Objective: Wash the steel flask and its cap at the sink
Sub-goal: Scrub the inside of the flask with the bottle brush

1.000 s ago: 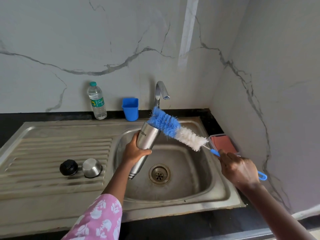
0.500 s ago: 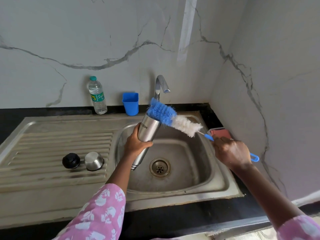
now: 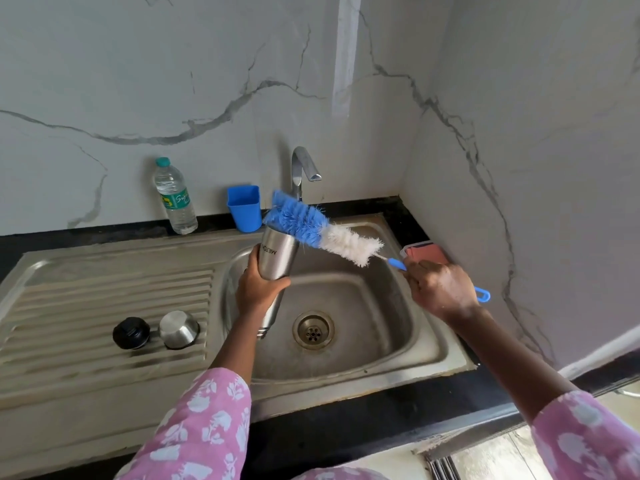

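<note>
Polished steel flask [image 3: 277, 258], tilted over the left edge of the sink [image 3: 433, 360]; left hand [image 3: 258, 289] fingers wrapped round its middle. Right hand [image 3: 440, 289] fingers curled round a brush [image 3: 322, 233], blue bristles at the flask's upper end.

Soft, even daylight fills the scene, and shadows on the drainboard [image 3: 86, 292] are weak. A pale vertical band of reflected light lies on the back wall [image 3: 346, 64]. The sink [image 3: 381, 306] and flask [image 3: 277, 258] give a dull sheen. The wide lens bends the counter [image 3: 346, 431] near the edges. The sleeves [image 3: 207, 427] look soft.
</note>
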